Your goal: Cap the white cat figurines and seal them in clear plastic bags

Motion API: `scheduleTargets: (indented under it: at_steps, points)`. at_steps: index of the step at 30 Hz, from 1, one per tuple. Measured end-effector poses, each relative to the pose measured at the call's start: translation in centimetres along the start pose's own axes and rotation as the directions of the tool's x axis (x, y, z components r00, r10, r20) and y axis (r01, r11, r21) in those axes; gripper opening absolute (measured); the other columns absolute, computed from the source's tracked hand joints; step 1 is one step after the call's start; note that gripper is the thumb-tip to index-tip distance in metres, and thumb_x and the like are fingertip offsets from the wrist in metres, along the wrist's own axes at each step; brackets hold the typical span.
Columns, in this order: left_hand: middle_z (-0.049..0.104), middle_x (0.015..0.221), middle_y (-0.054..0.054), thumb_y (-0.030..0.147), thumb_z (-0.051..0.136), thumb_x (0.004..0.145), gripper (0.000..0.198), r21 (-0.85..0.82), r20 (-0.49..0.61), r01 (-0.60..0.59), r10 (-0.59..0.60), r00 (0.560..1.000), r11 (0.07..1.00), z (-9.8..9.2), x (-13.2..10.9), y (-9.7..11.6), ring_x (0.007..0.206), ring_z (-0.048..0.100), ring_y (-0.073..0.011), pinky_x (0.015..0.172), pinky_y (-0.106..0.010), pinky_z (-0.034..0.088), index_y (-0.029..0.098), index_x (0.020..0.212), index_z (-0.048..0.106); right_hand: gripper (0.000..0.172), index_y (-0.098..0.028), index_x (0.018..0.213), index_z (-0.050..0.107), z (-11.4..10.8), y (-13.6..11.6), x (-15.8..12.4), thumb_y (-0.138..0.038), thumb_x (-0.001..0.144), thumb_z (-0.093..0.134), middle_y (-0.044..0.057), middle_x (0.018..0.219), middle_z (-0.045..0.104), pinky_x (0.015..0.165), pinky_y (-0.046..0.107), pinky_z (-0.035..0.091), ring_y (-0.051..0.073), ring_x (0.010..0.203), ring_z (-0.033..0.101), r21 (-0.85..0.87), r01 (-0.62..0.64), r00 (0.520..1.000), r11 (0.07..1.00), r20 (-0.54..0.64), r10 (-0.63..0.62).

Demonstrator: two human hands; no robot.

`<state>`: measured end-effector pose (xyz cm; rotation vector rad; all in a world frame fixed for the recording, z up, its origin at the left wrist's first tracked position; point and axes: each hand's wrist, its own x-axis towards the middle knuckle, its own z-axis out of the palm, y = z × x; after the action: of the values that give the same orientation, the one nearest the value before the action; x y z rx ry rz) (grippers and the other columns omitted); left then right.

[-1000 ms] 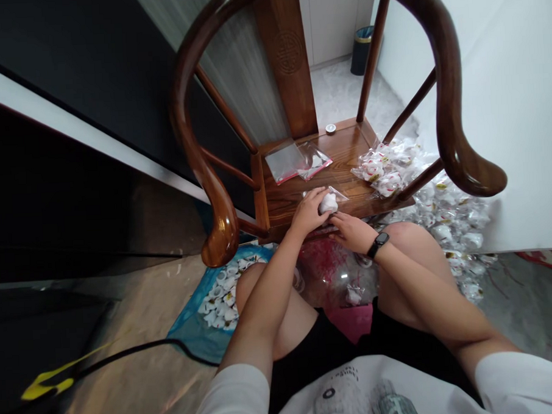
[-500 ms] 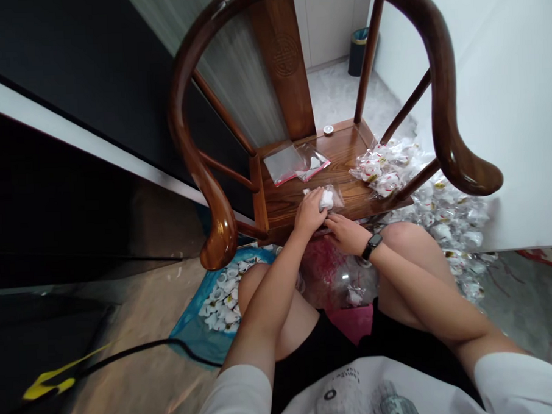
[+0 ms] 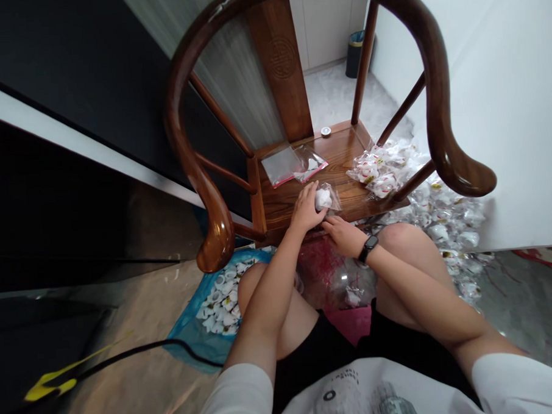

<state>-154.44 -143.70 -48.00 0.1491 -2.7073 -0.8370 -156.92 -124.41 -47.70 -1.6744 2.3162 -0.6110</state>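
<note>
Near the front edge of the wooden chair seat (image 3: 280, 202), a small white item in a clear bag (image 3: 324, 199) lies against the thumb side of my left hand (image 3: 307, 208). That hand's fingers and thumb are curved round the bag's left and near sides. Just to the right and nearer me, my right hand (image 3: 345, 236) has its fingertips at the bag's near edge; what they pinch, if anything, is too small to tell. Farther back lie flat clear bags with a pink edge (image 3: 281, 166) and a small round white item (image 3: 326, 131).
Many bagged white items (image 3: 441, 215) are piled at the right, some on the seat (image 3: 379, 169). A blue bag (image 3: 185, 324) holds loose white pieces (image 3: 223, 304) at the left. Curved chair arms (image 3: 217, 234) surround the seat. A bin (image 3: 354, 57) stands behind.
The view has shifted slightly. The white item shows more fully beside my left thumb, and my left fingers have moved a little off it. My right hand stays at the bag's near edge.
</note>
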Motion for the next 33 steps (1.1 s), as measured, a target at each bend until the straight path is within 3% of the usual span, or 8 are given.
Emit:
scheduleTargets:
  at_steps: [4, 7, 12, 17, 26, 30, 32, 33]
  points:
    - [0.025, 0.177, -0.023, 0.027, 0.078, 0.082, 0.107, -0.035, 0.101, -0.021, 0.024, 0.995, 0.999, -0.8, -0.6, -2.2, 0.165, 0.027, -0.0384, 0.135, -0.057, 0.026, 0.016, 0.171, 0.019, 0.027, -0.012, 0.121, 0.067, 0.0, 0.4, 0.7, -0.009, 0.102, 0.047, 0.017, 0.12, 0.066, 0.11, 0.044, 0.048, 0.028, 0.116, 0.057, -0.034, -0.013, 1.0, 0.999, -0.025, 0.012]
    - [0.021, 0.178, -0.025, 0.029, 0.077, 0.083, 0.11, -0.038, 0.171, 0.003, 0.003, 0.985, 0.999, -1.4, -1.4, -3.4, 0.166, 0.025, -0.0391, 0.134, -0.06, 0.024, 0.016, 0.172, 0.014, 0.031, -0.01, 0.124, 0.068, 0.4, 0.6, 1.8, -0.009, 0.105, 0.043, 0.016, 0.114, 0.068, 0.105, 0.041, 0.049, 0.028, 0.111, 0.059, -0.054, -0.019, 1.0, 0.998, -0.025, 0.018]
    - [0.024, 0.178, -0.023, 0.029, 0.071, 0.086, 0.104, 0.081, 0.273, 0.047, -0.067, 0.96, 0.996, -2.2, -2.7, -4.1, 0.166, 0.026, -0.0374, 0.134, -0.065, 0.015, 0.019, 0.173, 0.013, 0.022, -0.015, 0.118, 0.071, 1.1, 0.4, 3.5, -0.014, 0.105, 0.053, 0.014, 0.113, 0.07, 0.097, 0.036, 0.051, 0.026, 0.107, 0.064, -0.044, -0.099, 0.995, 0.994, 0.005, 0.099]
    - [0.021, 0.179, -0.017, 0.033, 0.07, 0.089, 0.098, 0.156, 0.323, 0.04, -0.089, 0.942, 0.987, -2.5, -3.3, -4.0, 0.169, 0.012, -0.0395, 0.133, -0.07, 0.0, 0.02, 0.173, 0.019, 0.015, -0.014, 0.115, 0.069, 1.4, 0.1, 4.3, -0.019, 0.102, 0.064, 0.016, 0.116, 0.072, 0.094, 0.036, 0.051, 0.026, 0.105, 0.067, -0.017, -0.165, 0.986, 0.986, 0.032, 0.165]
    - [0.021, 0.18, -0.014, 0.038, 0.073, 0.089, 0.097, 0.127, 0.315, 0.082, -0.118, 0.942, 0.989, -2.1, -3.4, -5.1, 0.169, 0.012, -0.0421, 0.133, -0.072, 0.002, 0.026, 0.172, 0.025, 0.019, -0.013, 0.102, 0.068, 1.4, -0.1, 4.6, -0.011, 0.104, 0.049, 0.015, 0.109, 0.07, 0.091, 0.033, 0.049, 0.023, 0.098, 0.066, -0.015, -0.136, 0.987, 0.991, 0.089, 0.137]
    - [0.021, 0.179, -0.014, 0.044, 0.073, 0.09, 0.095, 0.128, 0.317, 0.096, -0.133, 0.939, 0.987, -1.9, -3.2, -5.2, 0.168, 0.012, -0.0429, 0.133, -0.073, 0.003, 0.025, 0.171, 0.027, 0.013, -0.018, 0.091, 0.062, -0.7, 0.6, 2.7, -0.008, 0.097, 0.056, 0.008, 0.097, 0.067, 0.084, 0.031, 0.048, 0.019, 0.088, 0.062, 0.15, -0.057, 0.996, 0.987, 0.082, 0.045]
    - [0.019, 0.18, -0.014, 0.046, 0.071, 0.091, 0.095, 0.161, 0.331, 0.101, -0.15, 0.932, 0.982, -2.1, -3.1, -4.8, 0.169, 0.012, -0.042, 0.133, -0.072, 0.004, 0.024, 0.172, 0.025, 0.01, -0.021, 0.091, 0.058, -2.5, 1.4, 1.3, -0.014, 0.097, 0.059, 0.003, 0.088, 0.064, 0.078, 0.03, 0.048, 0.018, 0.08, 0.059, 0.327, -0.006, 0.999, 0.945, -0.035, 0.018]
    - [0.017, 0.18, -0.013, 0.046, 0.069, 0.092, 0.095, 0.186, 0.344, 0.105, -0.165, 0.924, 0.977, -2.3, -3.1, -4.6, 0.169, 0.011, -0.0407, 0.133, -0.071, 0.004, 0.024, 0.172, 0.023, 0.008, -0.022, 0.094, 0.056, -3.5, 1.7, 0.6, -0.019, 0.101, 0.058, 0.001, 0.085, 0.062, 0.076, 0.03, 0.048, 0.017, 0.076, 0.058, 0.428, 0.033, 0.986, 0.903, -0.162, 0.041]
